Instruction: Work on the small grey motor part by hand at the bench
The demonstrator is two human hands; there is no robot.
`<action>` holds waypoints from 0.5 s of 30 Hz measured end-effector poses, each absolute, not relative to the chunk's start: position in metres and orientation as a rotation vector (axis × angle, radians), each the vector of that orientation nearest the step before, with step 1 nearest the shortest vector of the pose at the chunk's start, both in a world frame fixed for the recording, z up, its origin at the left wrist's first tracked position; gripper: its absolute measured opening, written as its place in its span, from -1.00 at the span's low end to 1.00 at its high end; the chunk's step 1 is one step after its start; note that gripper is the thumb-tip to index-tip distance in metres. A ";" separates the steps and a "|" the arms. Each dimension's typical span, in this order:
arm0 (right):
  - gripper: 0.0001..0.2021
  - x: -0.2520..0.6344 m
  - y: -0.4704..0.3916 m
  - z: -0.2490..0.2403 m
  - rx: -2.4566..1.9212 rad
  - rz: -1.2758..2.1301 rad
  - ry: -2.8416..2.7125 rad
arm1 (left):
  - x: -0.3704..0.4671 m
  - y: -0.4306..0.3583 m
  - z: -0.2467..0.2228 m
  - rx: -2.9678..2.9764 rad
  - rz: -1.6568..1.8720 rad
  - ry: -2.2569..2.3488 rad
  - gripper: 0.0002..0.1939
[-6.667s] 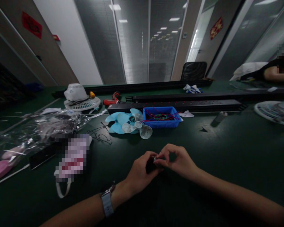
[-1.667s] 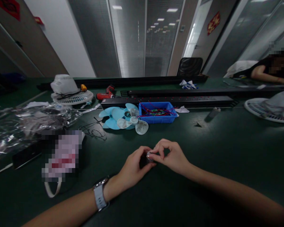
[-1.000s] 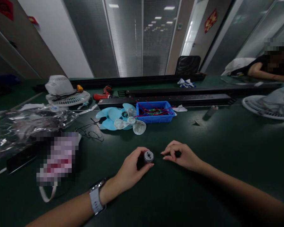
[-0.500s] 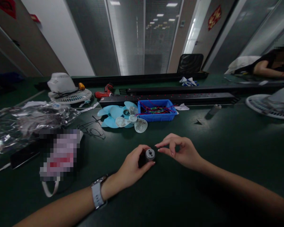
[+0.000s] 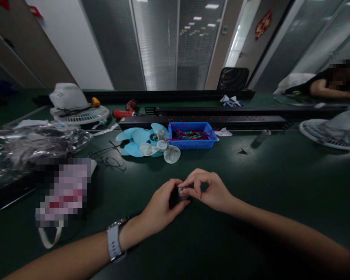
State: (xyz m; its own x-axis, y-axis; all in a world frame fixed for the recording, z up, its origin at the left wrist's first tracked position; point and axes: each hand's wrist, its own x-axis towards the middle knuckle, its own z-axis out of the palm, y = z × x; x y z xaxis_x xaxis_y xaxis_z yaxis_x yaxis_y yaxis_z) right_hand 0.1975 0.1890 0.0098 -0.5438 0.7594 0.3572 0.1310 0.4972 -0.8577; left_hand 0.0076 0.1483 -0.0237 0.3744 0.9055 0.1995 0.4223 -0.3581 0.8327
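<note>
A small metal cylinder (image 5: 181, 193), which looks like a little motor, stands on the dark green table. Around it are the thumb and fingers of my left hand (image 5: 161, 205), gripping its sides. My right hand (image 5: 212, 191) reaches in from the right, thumb and forefinger pinched together at the cylinder's top face. Whatever small piece may be between those fingertips is too hidden to name. Part of the top face is covered by the right fingers.
Beyond the hands are light-blue and white fan blades (image 5: 140, 142) and a blue bin (image 5: 192, 143) of wired parts. Another metal cylinder (image 5: 262, 137) stands at right. Fan housings (image 5: 71, 99), plastic wrap (image 5: 43, 144) and a red drill (image 5: 125, 112) lie about. A person's arm (image 5: 323, 88) rests far right.
My right hand has moved left, bringing its pinched fingertips from beside the cylinder onto its top. My left hand stays around the cylinder. The camera view has shifted slightly.
</note>
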 end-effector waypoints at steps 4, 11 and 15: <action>-0.63 0.198 0.189 0.007 -0.734 1.129 -1.928 | 0.008 0.149 -0.024 1.943 0.893 1.150 -0.64; -0.65 0.199 0.188 0.005 -0.743 1.142 -1.913 | 0.008 0.148 -0.023 1.948 0.885 1.142 -0.63; -0.65 0.196 0.187 0.004 -0.775 1.095 -1.895 | 0.008 0.148 -0.022 1.949 0.875 1.147 -0.64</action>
